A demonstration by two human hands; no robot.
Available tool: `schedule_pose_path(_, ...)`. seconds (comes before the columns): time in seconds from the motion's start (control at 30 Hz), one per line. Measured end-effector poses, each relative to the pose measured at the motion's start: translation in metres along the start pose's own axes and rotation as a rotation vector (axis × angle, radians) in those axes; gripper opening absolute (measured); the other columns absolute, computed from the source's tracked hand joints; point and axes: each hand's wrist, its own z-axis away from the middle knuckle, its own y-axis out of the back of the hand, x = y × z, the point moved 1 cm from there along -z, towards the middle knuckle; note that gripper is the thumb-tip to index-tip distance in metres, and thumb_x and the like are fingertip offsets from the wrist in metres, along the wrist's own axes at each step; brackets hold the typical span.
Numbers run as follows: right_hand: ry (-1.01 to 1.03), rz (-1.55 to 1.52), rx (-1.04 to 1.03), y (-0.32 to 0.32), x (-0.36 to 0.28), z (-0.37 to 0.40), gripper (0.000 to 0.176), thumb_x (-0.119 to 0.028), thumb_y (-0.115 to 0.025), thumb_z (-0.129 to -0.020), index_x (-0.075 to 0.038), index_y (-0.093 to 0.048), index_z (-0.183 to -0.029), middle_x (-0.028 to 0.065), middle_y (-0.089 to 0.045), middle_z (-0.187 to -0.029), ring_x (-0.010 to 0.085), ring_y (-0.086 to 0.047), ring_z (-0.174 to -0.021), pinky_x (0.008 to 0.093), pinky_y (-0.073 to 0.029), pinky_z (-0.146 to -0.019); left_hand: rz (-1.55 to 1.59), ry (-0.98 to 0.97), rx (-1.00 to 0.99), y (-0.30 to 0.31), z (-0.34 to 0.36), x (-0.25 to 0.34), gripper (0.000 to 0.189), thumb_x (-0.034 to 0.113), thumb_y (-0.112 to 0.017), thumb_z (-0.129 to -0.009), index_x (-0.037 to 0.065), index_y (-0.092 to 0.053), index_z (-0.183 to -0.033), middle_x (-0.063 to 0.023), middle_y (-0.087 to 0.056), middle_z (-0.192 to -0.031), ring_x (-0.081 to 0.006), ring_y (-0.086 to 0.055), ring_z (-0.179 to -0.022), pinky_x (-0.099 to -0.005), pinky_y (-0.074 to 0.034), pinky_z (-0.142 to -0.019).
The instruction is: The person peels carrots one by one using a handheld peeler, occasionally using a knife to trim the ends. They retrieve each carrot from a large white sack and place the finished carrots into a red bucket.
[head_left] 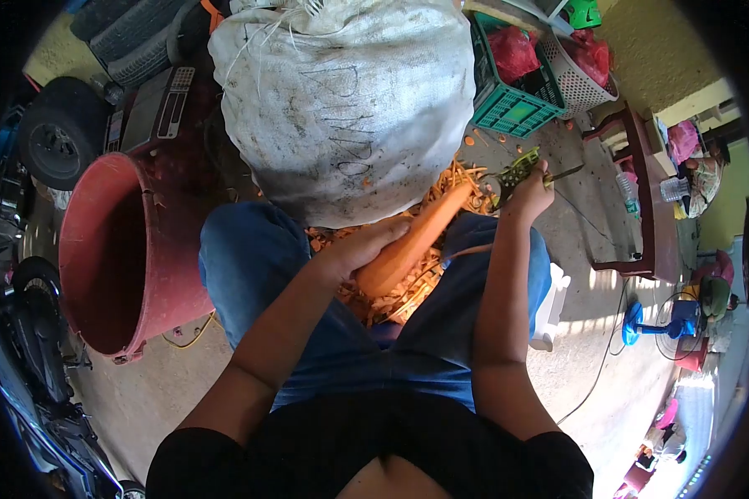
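A large peeled carrot (412, 245) slants between my knees, its thick end toward me. My left hand (362, 248) is closed around its left side near the thick end. To the right, above my right knee, my right hand (531, 198) is closed on a knife (567, 172), whose dark, narrow blade points right, apart from the carrot. Some green, leafy-looking scraps (514, 176) show just left of that hand. Under the carrot lies a heap of orange peelings (404, 303), partly hidden by my hand and legs.
A bulging white sack (349, 108) stands right in front of me. A red barrel (171, 249) lies open-mouthed at left, near a motorcycle (46, 358). A green crate (516, 108) and a white basket (578, 79) hold red bags. A blue fan (682, 320) stands right.
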Motion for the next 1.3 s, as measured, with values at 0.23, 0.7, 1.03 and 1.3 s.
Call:
schedule_pose_path(0.23, 0.537, 0.712, -0.973, -0.003, -0.005, 0.055, 0.008, -0.011, -0.052, -0.073, -0.005, -0.055, -0.077, 0.0129, -0.056, -0.066, 0.0271, -0.056, -0.06, 0.035, -0.042, -0.054, -0.364, -0.243, 0.261, 0.025, -0.015, 0.004, 0.046, 0.017, -0.061, -0.068, -0.003, -0.042, -0.105, -0.009, -0.054, -0.087, -0.0142, -0.052, -0.076, -0.0261, -0.041, -0.069)
schedule_pose_path(0.7, 0.438, 0.803, -1.093, -0.012, -0.008, 0.077, 0.011, -0.011, -0.055, -0.069, -0.003, -0.053, -0.077, 0.0183, -0.052, -0.061, 0.0349, -0.052, -0.061, 0.0384, -0.041, -0.054, -0.932, -0.422, 0.398, 0.017, -0.003, 0.012, 0.04, 0.018, -0.064, -0.058, -0.003, -0.051, -0.09, -0.0127, -0.056, -0.076, -0.019, -0.054, -0.068, -0.0292, -0.041, -0.064)
schedule_pose_path(1.03, 0.016, 0.731, -1.441, -0.007, 0.057, 0.07, 0.024, -0.024, -0.052, -0.076, -0.001, -0.056, -0.082, 0.0163, -0.057, -0.075, 0.0239, -0.056, -0.07, 0.0328, -0.041, -0.064, -0.159, -0.732, -0.015, -0.005, 0.013, 0.018, 0.021, 0.01, -0.062, -0.069, 0.005, -0.049, -0.086, -0.0026, -0.052, -0.076, -0.0132, -0.051, -0.073, -0.0286, -0.041, -0.069)
schedule_pose_path(1.3, -0.837, 0.0, -1.534, -0.011, 0.115, 0.132, 0.039, -0.016, -0.047, -0.081, -0.004, -0.035, -0.116, 0.0074, -0.044, -0.109, 0.0132, -0.045, -0.098, 0.0229, -0.039, -0.078, -0.083, -0.911, 0.335, -0.001, 0.004, 0.015, 0.04, 0.013, -0.054, -0.076, 0.003, -0.035, -0.109, -0.0082, -0.045, -0.097, -0.0159, -0.044, -0.095, -0.0298, -0.034, -0.084)
